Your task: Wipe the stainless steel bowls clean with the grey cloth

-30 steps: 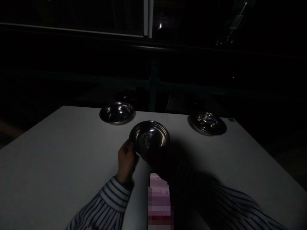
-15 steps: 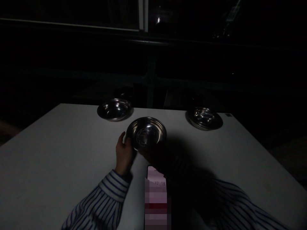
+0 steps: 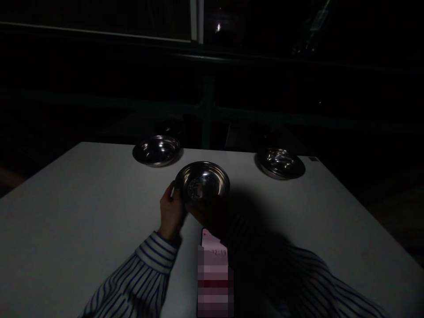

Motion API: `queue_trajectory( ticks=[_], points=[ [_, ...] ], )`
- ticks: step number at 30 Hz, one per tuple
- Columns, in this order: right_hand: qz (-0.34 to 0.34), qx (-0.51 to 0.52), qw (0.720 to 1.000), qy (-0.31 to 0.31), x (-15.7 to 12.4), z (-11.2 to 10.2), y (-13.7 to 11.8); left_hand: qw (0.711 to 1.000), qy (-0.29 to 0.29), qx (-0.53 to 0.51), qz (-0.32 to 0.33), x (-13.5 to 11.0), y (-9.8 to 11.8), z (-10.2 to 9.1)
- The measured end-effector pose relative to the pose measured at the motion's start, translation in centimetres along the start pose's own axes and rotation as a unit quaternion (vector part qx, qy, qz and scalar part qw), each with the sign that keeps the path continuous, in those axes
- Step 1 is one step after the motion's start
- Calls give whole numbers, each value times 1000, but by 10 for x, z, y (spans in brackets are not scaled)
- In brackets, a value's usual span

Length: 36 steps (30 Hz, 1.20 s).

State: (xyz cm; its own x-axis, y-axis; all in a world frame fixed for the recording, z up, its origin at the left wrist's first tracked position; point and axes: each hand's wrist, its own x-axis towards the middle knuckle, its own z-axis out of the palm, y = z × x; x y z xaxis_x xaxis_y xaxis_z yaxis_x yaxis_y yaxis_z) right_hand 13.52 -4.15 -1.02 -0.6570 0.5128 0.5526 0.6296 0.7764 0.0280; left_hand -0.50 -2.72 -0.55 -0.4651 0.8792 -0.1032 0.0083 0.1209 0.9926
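A shiny metal bowl (image 3: pixel 203 179) is tilted toward me above the middle of the white table. My left hand (image 3: pixel 171 212) grips its left rim, thumb on the near side and fingers behind. In deep shadow, my right hand (image 3: pixel 212 214) is at the bowl's near right edge; its fingers are too dark to make out. Below the hands a phone (image 3: pixel 214 247) with a lit screen showing digits lies on the table, its lower part pixelated.
Two more metal bowls stand near the white table's (image 3: pixel 82 194) far edge: a left bowl (image 3: pixel 156 152) and a right bowl (image 3: pixel 281 164). A small dark label (image 3: pixel 313 159) is at the far right corner. Behind the table it is very dark, with a pale window frame (image 3: pixel 197 22).
My right hand has shifted slightly up and left along the bowl's near edge, covering more of its lower rim. The left hand keeps its grip. The phone's digits have changed.
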Motion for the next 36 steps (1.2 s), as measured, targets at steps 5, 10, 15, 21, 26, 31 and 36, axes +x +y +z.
queue_trajectory(
  ticks=[5,10,15,21,26,31,36],
  points=[
    [-60,-74,993,66,8,3,-5,1000,3,1,-2,0,-2,-1],
    [-15,-59,996,59,-18,-11,9,1000,-12,-11,-6,-1,-3,-2],
    [-11,-79,995,62,-5,-5,-4,1000,2,-12,10,-1,-6,0],
    [-34,-87,994,55,-8,2,-3,1000,5,-4,12,1,-7,-1],
    [-8,-32,999,-5,-33,0,18,1000,0,9,20,0,-6,1],
    [-28,-65,995,74,-8,-1,-5,999,26,23,36,-1,-5,3],
    [-11,-55,995,80,-7,1,-11,999,13,45,24,1,0,-2]
  ],
)
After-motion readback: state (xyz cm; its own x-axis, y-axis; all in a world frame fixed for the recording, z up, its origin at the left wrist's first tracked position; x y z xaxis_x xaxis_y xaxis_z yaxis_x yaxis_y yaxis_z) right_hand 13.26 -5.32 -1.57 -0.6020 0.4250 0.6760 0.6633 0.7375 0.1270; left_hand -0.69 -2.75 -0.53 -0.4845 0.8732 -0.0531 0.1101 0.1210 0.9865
